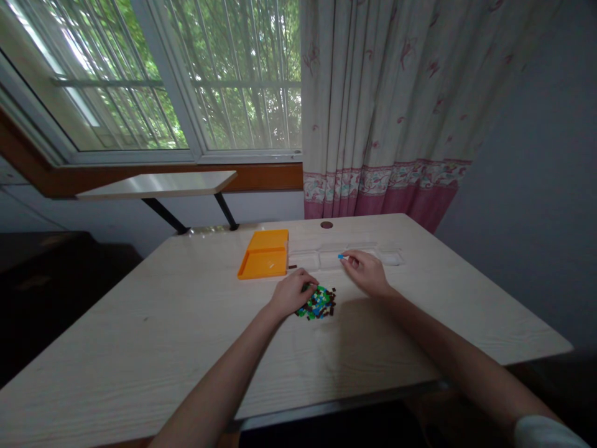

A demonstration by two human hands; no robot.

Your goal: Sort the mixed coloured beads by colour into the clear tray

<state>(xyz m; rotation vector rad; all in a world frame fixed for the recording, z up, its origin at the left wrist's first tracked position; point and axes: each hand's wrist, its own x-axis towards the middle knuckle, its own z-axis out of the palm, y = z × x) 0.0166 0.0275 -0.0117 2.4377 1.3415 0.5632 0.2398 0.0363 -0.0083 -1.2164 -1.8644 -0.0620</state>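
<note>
Working at a wide, pale table point(163, 342), with a long curtain point(373, 93), pink at the bottom, and a big barred window point(247, 74) behind. Near the far side of the table, a long see-through tray point(305, 261), split into parts by low walls. Just beside it on the left, a flat orange box point(263, 261), lying open.

Reaching out with both hands. Over the tray, the right hand point(368, 270), with thumb and finger pinched tight on one tiny piece. At the left edge of the heap, the left hand point(293, 291), with fingers bent down low among the bits. Cannot tell if pinching one or just touching.

On the bare table, on the near side of the tray, a small heap of pieces point(321, 303) in green, blue, brown and white. Close to the orange box, one brown piece point(292, 267). Smallest of all, the blue piece point(341, 256) in the right hand's grip, over a middle part of the tray. Too small to tell if touching the bottom.

Seems to be at the sorting step, piece by piece. Probably calls for a soft, steady pinch and a careful letting go.
</note>
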